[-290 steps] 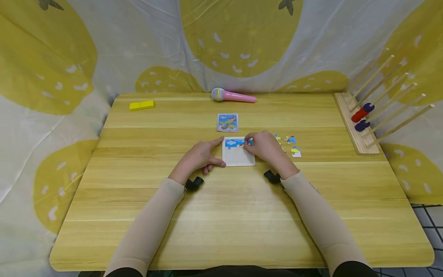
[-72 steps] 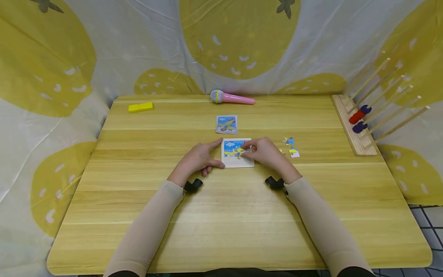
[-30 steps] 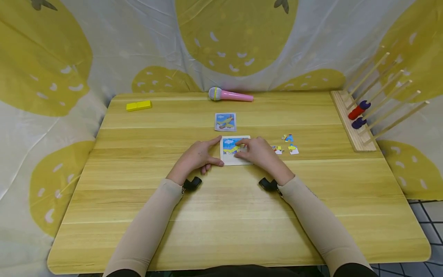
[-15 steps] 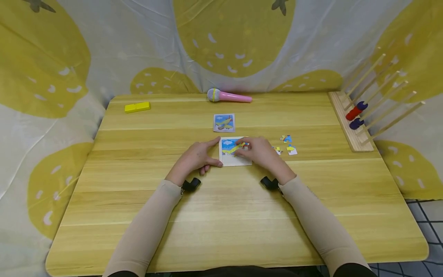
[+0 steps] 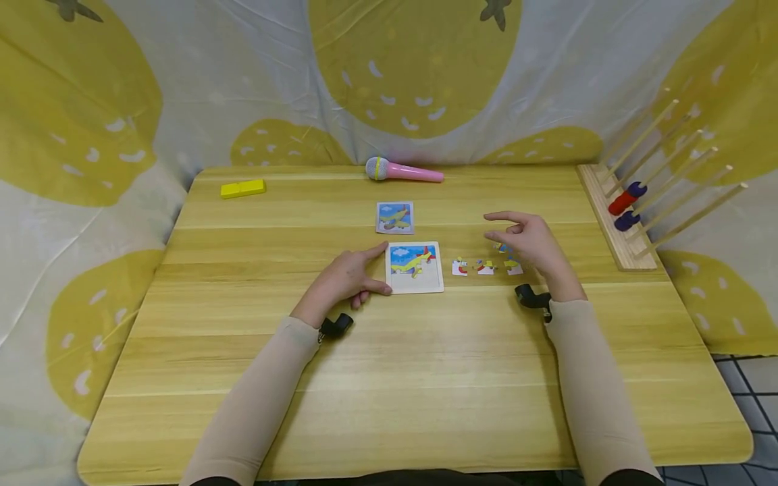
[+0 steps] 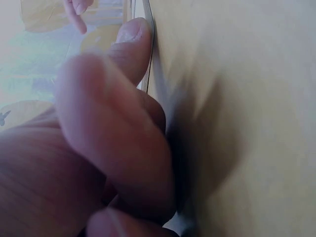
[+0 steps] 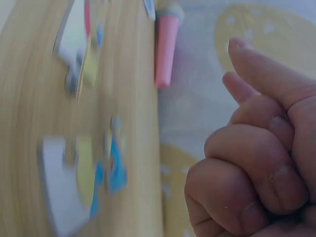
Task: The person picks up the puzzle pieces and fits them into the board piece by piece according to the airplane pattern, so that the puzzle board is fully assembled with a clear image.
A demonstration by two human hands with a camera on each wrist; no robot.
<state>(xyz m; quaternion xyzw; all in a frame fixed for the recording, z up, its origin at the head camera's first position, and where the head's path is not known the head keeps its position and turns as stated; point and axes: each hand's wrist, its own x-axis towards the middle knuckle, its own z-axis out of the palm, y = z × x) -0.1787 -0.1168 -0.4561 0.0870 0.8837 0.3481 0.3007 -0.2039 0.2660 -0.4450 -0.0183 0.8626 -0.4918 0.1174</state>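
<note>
Loose pieces (image 5: 485, 271) lie right of the puzzle board (image 5: 430, 281), a card (image 5: 395, 218) behind

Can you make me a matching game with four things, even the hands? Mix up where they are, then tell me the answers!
Things:
1. Microphone
2. Picture card
3. Left hand
4. Right hand

Places:
A. Touching the edge of the puzzle tray
B. Near the loose puzzle pieces, holding nothing
C. By the far edge of the table
D. Between the microphone and the puzzle tray

Answers: 1-C, 2-D, 3-A, 4-B
</note>
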